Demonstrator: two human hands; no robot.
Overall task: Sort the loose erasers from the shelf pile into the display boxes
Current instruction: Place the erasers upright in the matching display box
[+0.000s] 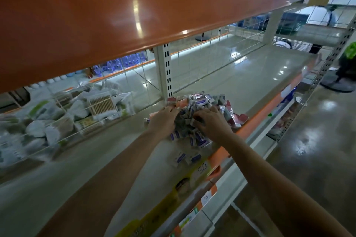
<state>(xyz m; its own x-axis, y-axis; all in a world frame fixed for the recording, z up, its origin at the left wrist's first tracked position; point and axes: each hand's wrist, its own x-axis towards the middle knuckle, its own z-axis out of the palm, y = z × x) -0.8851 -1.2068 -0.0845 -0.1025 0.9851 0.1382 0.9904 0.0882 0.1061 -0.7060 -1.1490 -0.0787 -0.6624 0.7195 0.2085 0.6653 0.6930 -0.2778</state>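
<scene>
Erasers lie heaped at frame centre on the shelf. We note left hand and right hand resting on them, fingers loosely spread; grip undeterminable.

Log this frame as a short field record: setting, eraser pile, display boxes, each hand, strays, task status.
setting: store shelf under an orange shelf lip
eraser pile: loose wrapped erasers heaped near the shelf's front edge
display boxes: red boxes at the pile's right side, contents unclear
left hand: left hand resting on the pile's left side, grip unclear
right hand: right hand on the pile, fingers spread over erasers
strays: two stray erasers nearer the camera
task status: pile mostly unsorted
</scene>
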